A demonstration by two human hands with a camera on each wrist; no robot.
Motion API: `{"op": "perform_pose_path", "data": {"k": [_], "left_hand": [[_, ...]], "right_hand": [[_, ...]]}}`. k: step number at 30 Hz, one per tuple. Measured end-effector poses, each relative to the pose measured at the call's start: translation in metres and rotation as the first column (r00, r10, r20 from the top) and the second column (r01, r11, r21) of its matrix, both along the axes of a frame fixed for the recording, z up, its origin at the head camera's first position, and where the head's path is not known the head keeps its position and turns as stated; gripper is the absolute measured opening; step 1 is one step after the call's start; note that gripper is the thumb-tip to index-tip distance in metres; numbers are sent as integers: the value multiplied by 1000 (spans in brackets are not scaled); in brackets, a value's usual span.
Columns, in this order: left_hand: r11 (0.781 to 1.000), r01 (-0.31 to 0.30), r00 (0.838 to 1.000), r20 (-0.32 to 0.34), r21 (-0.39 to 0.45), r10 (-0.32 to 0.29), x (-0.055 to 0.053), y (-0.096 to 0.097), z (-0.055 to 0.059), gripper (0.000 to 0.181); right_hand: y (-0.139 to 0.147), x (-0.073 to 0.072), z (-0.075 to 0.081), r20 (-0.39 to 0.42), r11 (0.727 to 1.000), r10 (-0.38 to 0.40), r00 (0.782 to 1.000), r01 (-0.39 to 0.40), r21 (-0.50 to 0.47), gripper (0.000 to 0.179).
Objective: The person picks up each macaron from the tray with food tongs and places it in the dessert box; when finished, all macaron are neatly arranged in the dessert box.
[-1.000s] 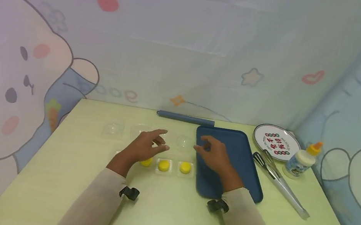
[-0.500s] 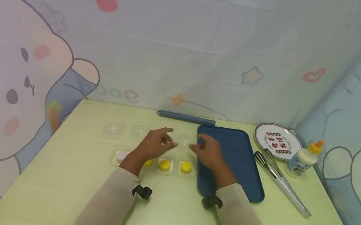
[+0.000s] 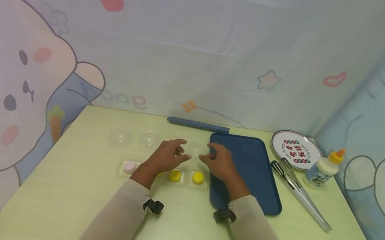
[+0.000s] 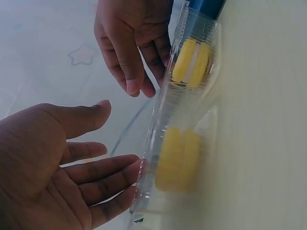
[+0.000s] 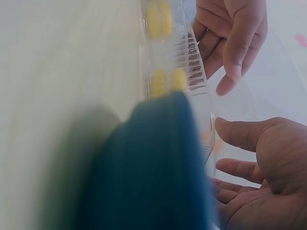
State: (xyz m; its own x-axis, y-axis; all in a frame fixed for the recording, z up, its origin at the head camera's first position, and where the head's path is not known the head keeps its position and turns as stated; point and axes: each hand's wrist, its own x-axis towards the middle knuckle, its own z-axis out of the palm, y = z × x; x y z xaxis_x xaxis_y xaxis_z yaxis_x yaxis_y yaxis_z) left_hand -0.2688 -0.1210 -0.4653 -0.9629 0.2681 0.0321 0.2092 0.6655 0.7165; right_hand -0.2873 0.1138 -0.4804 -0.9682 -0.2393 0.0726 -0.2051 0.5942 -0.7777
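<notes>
My left hand (image 3: pixel 165 158) hovers over a row of clear plastic boxes, fingers loosely bent and holding nothing. Facing it, my right hand (image 3: pixel 222 162) is above the left side of a blue tray (image 3: pixel 249 168), also holding nothing. The rightmost box holds a yellow macaron (image 3: pixel 198 177), and beside it sits another yellow macaron (image 3: pixel 174 175). A third yellow one is mostly hidden by the left wrist. At the row's left end lies a pale pink macaron (image 3: pixel 130 166). Clear domed lids (image 3: pixel 121 137) lie behind the row. The left wrist view shows two yellow macarons (image 4: pixel 191 62) side-on inside clear plastic.
A blue-grey rod (image 3: pixel 198 125) lies along the table's back edge. Right of the tray are a printed plate (image 3: pixel 296 149), metal tongs (image 3: pixel 305 201) and a white bottle (image 3: pixel 320 172) with a yellow and orange cap. A patterned cloth hangs behind the table.
My left hand has moved right, bringing the pink macaron into view. The right hand has shifted slightly left, so the hands are closer together. Boxes and tray stay in place.
</notes>
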Motion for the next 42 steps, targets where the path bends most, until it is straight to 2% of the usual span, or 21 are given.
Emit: {"op": "perform_pose_path", "data": {"k": [5, 14, 20, 27, 36, 42], "left_hand": [[1000, -22, 1000, 7, -20, 22, 0, 2, 0, 66], [999, -32, 999, 25, -8, 32, -2, 2, -5, 67], [1000, -21, 999, 30, 22, 20, -2, 2, -8, 68], [1000, -3, 1000, 2, -4, 3, -4, 4, -10, 67], [1000, 21, 1000, 2, 22, -21, -4, 6, -11, 64], [996, 28, 999, -28, 88, -26, -1, 10, -9, 58]], "right_hand": [[-2, 2, 1, 1, 1000, 12, 1000, -12, -7, 62], [-3, 2, 0, -12, 1000, 18, 1000, -18, -10, 62], [-5, 3, 0, -5, 1000, 23, 1000, -23, 6, 60], [-4, 2, -2, -7, 1000, 27, 1000, -27, 7, 62], [-4, 2, -2, 0, 1000, 17, 1000, -17, 9, 58], [-3, 0, -4, -106, 999, -41, 994, 38, -30, 46]]}}
